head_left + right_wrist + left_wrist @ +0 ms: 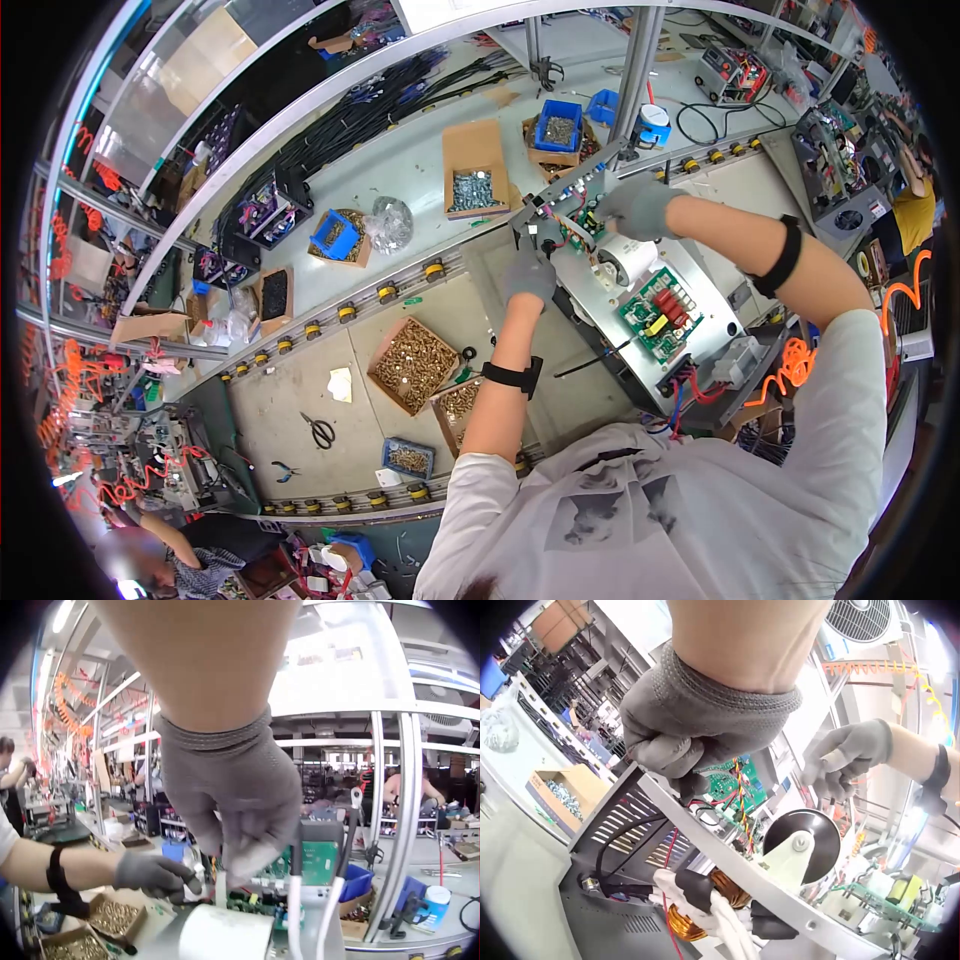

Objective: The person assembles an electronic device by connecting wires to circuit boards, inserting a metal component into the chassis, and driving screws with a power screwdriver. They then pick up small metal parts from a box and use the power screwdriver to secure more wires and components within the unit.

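An electronics unit with a metal chassis [705,345] lies tilted on the bench in the head view, carrying a green circuit board [660,315] and a large white cylindrical part [630,262]. My gloved left hand [530,275] is at its far left edge. In the left wrist view its fingers [664,754] are curled beside the grey metal rim [731,862], close to thin red and black wires; what they hold I cannot tell. My gloved right hand [236,795] reaches down over another board [259,904], its fingertips pinched together at a white cable [221,889] behind the white cylinder.
Open boxes of brass hardware [412,365] and a blue tray of small parts [408,457] lie left of the unit, with scissors [319,431] and pliers [286,471]. A box of screws [474,190] stands on the shelf beyond rollers [387,291]. A metal post [640,75] rises behind.
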Tool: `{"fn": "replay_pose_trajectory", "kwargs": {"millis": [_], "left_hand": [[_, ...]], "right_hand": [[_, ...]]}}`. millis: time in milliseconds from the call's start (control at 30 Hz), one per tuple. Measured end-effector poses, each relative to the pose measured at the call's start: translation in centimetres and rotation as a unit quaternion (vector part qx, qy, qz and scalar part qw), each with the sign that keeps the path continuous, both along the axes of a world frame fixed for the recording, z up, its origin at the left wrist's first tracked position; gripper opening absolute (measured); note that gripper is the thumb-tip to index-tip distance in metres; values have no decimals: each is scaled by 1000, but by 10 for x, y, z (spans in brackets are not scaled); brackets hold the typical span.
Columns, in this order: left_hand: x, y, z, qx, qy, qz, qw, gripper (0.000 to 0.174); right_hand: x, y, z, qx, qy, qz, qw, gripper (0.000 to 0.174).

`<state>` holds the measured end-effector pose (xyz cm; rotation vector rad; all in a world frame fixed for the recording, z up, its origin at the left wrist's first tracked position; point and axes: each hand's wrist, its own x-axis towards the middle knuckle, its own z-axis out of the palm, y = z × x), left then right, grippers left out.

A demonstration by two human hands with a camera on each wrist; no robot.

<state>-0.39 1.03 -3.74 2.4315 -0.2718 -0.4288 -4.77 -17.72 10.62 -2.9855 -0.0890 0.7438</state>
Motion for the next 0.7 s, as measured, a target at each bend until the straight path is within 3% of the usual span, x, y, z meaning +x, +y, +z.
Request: {"fn": "replay_pose_trajectory", "kwargs": {"millis": [167, 233, 333, 400, 467, 533, 633, 700], "left_hand": [[-4, -9, -4, -128, 8, 5, 992, 35], [-11, -13, -2, -197, 32, 21, 980, 38], [-10, -20, -1, -105, 2, 31, 994, 33], [-14, -18, 0, -119, -34, 2, 992, 33], [-12, -21, -3, -134, -71, -30, 988, 33], [-8, -22, -4, -37, -63, -7, 997, 39], [-2, -23, 16, -24, 19, 56, 998, 40], [-4, -30, 33, 3, 4, 73, 997, 37]], "right_hand": [[29, 9, -54, -117, -70, 57, 989, 33], [31, 11, -57, -84, -91, 24, 992, 31], [31, 12, -53, -41, -93, -15, 995, 27], [29, 9, -57, -29, -71, -20, 997, 27], [26, 3, -70, -19, -124, -19, 992, 25], [24, 7, -68, -15, -126, -19, 992, 26], [25, 2, -82, -6, -154, -15, 988, 25], [24, 2, -87, 4, -172, -10, 985, 25]]}}
